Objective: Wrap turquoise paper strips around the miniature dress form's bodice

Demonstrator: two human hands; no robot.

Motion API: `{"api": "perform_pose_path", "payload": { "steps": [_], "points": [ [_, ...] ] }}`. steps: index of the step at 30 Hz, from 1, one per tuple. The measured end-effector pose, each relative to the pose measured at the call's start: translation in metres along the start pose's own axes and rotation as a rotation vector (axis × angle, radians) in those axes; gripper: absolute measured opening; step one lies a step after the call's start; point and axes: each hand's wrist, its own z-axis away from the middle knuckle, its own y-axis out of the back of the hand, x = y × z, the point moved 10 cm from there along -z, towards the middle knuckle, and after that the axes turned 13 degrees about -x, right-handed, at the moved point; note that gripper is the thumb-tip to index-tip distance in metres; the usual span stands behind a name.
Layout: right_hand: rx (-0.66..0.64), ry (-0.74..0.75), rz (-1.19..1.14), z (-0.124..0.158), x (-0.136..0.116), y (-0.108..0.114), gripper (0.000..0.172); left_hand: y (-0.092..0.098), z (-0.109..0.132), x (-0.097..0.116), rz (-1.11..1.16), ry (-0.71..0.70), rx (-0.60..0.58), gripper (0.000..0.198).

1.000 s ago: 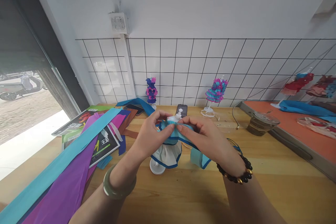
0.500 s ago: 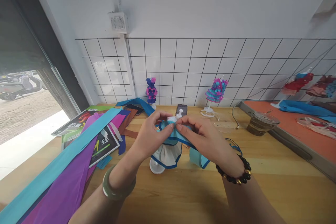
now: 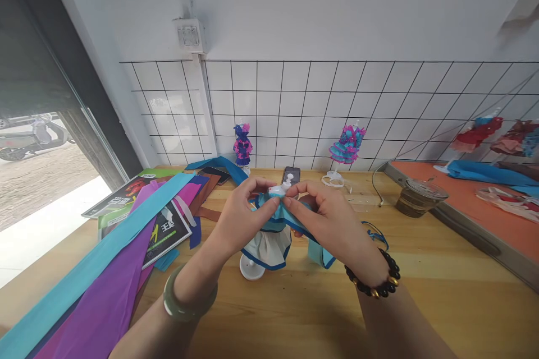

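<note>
Head view: ribbon point(image 3: 290, 217) is pinched in the fingers of left hand point(image 3: 242, 221) and right hand point(image 3: 330, 219), against the mannequin point(image 3: 277, 190). Magazines point(image 3: 168, 233) are half-covered by cloth point(image 3: 105, 294), left side.

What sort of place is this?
Probably a small craft workshop: a white, blue-edged miniature cloth skirt, a navy-and-pink miniature cloth dress and a long turquoise fabric strip share a pale wooden table.
</note>
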Motion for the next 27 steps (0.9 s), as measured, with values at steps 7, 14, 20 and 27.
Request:
{"api": "perform_pose_path", "payload": {
  "steps": [7,14,20,27],
  "points": [
    [-0.005,0.007,-0.014,-0.001,0.000,0.000,0.014,-0.001,0.000,0.002,-0.007,0.002,-0.012,0.019],
    [0.044,-0.001,0.011,-0.001,0.001,0.003,0.017,-0.001,0.000,0.002,-0.020,-0.009,-0.020,0.018],
    [0.049,-0.038,-0.030,-0.004,0.008,0.004,0.024,-0.002,0.000,0.004,-0.011,-0.018,-0.029,0.017],
    [-0.009,-0.077,-0.096,-0.008,0.018,0.001,0.027,-0.003,-0.001,0.004,0.000,-0.040,-0.050,0.015]
  ]
}}
